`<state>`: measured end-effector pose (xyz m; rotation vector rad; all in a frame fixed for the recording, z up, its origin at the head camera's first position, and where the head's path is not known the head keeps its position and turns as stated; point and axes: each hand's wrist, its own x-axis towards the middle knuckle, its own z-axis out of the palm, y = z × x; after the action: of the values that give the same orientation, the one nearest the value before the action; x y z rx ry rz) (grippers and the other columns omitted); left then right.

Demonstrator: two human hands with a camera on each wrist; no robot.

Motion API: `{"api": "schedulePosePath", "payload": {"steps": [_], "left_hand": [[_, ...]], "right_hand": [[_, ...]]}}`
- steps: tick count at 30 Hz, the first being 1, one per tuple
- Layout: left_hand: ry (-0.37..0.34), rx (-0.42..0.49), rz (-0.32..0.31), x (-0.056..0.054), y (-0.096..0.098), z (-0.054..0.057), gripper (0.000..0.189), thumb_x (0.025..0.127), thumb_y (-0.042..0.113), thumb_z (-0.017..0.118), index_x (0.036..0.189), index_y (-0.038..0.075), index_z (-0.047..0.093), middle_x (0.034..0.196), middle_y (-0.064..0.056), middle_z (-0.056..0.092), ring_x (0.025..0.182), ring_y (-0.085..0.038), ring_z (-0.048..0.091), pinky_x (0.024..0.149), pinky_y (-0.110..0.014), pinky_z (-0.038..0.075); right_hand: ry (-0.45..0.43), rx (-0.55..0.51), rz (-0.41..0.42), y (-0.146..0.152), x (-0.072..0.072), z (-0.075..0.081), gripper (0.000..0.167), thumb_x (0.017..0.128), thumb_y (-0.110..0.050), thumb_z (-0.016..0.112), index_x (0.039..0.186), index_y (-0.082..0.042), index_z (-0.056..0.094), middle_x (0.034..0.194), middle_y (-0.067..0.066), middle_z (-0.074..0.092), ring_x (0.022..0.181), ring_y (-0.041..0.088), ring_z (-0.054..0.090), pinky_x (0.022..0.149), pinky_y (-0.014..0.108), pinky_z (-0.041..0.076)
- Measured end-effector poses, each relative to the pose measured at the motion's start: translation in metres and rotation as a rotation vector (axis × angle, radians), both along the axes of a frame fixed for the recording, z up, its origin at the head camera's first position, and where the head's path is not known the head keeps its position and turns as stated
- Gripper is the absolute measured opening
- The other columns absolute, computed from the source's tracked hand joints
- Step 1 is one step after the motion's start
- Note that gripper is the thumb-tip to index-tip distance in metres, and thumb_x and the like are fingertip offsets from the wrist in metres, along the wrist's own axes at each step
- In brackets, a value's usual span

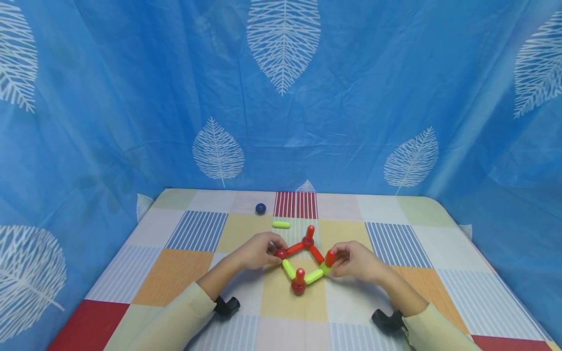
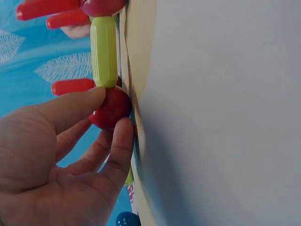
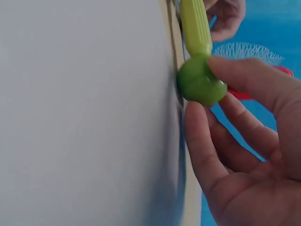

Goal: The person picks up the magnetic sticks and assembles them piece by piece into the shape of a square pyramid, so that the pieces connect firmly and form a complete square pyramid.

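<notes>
A diamond-shaped frame of balls and rods lies on the table. My left hand (image 1: pixel 258 250) pinches the red ball (image 2: pixel 113 109) at its left corner between thumb and fingers. At the right corner, the fingers of my right hand (image 1: pixel 357 262) hold a green ball (image 3: pixel 200 81), from which a red rod (image 1: pixel 330 257) stands up. The near red ball (image 1: pixel 298 286) and the far red ball (image 1: pixel 308 241) each carry an upright red rod too. Two yellow-green rods (image 1: pixel 314 276) form the near sides, and two red rods (image 1: pixel 316 254) the far sides.
Beyond the frame lie a loose yellow-green rod (image 1: pixel 281 224) and a dark blue ball (image 1: pixel 261 208). A patchwork-patterned cloth (image 1: pixel 246 331) covers the table. Blue curtains with white leaves (image 1: pixel 307 146) hang behind it and at both sides.
</notes>
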<state>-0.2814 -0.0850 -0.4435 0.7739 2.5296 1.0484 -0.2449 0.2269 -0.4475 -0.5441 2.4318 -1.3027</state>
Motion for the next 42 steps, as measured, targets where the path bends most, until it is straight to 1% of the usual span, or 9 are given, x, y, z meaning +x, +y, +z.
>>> {"api": "schedulePosePath", "payload": {"steps": [3, 8, 11, 18, 22, 29, 33, 37, 42], "left_hand": [[-0.028, 0.015, 0.009, 0.001, -0.002, 0.000, 0.023, 0.087, 0.004, 0.079, 0.106, 0.016, 0.073, 0.108, -0.001, 0.070, 0.092, -0.015, 0.064, 0.086, -0.033, 0.057], [-0.020, 0.029, 0.004, 0.000, -0.005, -0.003, 0.022, 0.088, 0.005, 0.078, 0.107, 0.016, 0.072, 0.109, -0.002, 0.070, 0.094, -0.015, 0.065, 0.088, -0.035, 0.058], [-0.024, 0.032, 0.011, -0.002, -0.006, -0.004, 0.022, 0.088, 0.006, 0.079, 0.107, 0.016, 0.071, 0.108, -0.002, 0.070, 0.093, -0.015, 0.064, 0.088, -0.036, 0.058], [-0.043, 0.040, 0.031, -0.004, -0.007, -0.003, 0.023, 0.086, 0.007, 0.081, 0.105, 0.016, 0.072, 0.105, 0.000, 0.070, 0.091, -0.014, 0.064, 0.083, -0.032, 0.057], [-0.048, 0.041, 0.031, -0.005, -0.007, -0.004, 0.022, 0.086, 0.008, 0.082, 0.105, 0.016, 0.073, 0.105, 0.001, 0.070, 0.090, -0.013, 0.064, 0.082, -0.031, 0.056], [-0.068, 0.041, 0.033, -0.005, -0.009, -0.005, 0.022, 0.087, 0.009, 0.081, 0.105, 0.017, 0.073, 0.105, 0.002, 0.069, 0.090, -0.013, 0.064, 0.081, -0.029, 0.056], [-0.077, 0.040, 0.036, -0.005, -0.009, -0.005, 0.022, 0.087, 0.009, 0.081, 0.105, 0.019, 0.073, 0.105, 0.003, 0.069, 0.091, -0.013, 0.064, 0.082, -0.030, 0.056], [-0.078, 0.040, 0.028, -0.007, -0.009, -0.004, 0.022, 0.086, 0.009, 0.082, 0.104, 0.018, 0.073, 0.104, 0.003, 0.070, 0.091, -0.012, 0.065, 0.080, -0.029, 0.057], [-0.086, 0.040, -0.002, -0.013, -0.011, -0.002, 0.022, 0.085, 0.011, 0.083, 0.104, 0.016, 0.073, 0.101, 0.003, 0.070, 0.088, -0.013, 0.065, 0.075, -0.027, 0.057]], "right_hand": [[0.024, -0.019, -0.030, 0.001, -0.004, -0.001, 0.027, 0.081, -0.006, 0.084, 0.104, -0.001, 0.071, 0.099, 0.011, 0.074, 0.090, 0.018, 0.069, 0.078, 0.022, 0.059], [0.027, -0.042, -0.043, 0.000, -0.008, -0.003, 0.026, 0.083, -0.007, 0.082, 0.107, 0.000, 0.073, 0.102, 0.013, 0.076, 0.097, 0.021, 0.069, 0.080, 0.020, 0.057], [0.022, -0.047, -0.048, 0.000, -0.009, -0.005, 0.026, 0.085, -0.007, 0.081, 0.108, 0.000, 0.073, 0.103, 0.013, 0.076, 0.099, 0.021, 0.069, 0.081, 0.020, 0.056], [-0.010, -0.046, -0.073, -0.001, -0.009, -0.004, 0.027, 0.084, -0.008, 0.082, 0.109, 0.000, 0.074, 0.101, 0.013, 0.075, 0.094, 0.014, 0.067, 0.080, 0.022, 0.057], [-0.023, -0.045, -0.081, -0.001, -0.011, -0.004, 0.028, 0.083, -0.008, 0.083, 0.108, 0.001, 0.073, 0.098, 0.012, 0.075, 0.091, 0.015, 0.067, 0.077, 0.023, 0.057], [-0.057, -0.049, -0.108, -0.002, -0.014, -0.006, 0.027, 0.081, -0.008, 0.084, 0.106, -0.001, 0.075, 0.095, 0.008, 0.075, 0.090, 0.016, 0.066, 0.077, 0.024, 0.056], [-0.056, -0.050, -0.107, -0.002, -0.013, -0.007, 0.027, 0.081, -0.009, 0.084, 0.106, -0.001, 0.075, 0.094, 0.005, 0.075, 0.089, 0.015, 0.066, 0.077, 0.024, 0.057], [-0.061, -0.052, -0.106, -0.001, -0.014, -0.006, 0.029, 0.081, -0.009, 0.085, 0.106, 0.000, 0.075, 0.094, 0.006, 0.076, 0.088, 0.014, 0.067, 0.078, 0.024, 0.057], [-0.076, -0.062, -0.122, -0.003, -0.015, -0.006, 0.030, 0.081, -0.006, 0.085, 0.108, 0.002, 0.075, 0.096, 0.010, 0.076, 0.087, 0.015, 0.067, 0.077, 0.023, 0.058]]}}
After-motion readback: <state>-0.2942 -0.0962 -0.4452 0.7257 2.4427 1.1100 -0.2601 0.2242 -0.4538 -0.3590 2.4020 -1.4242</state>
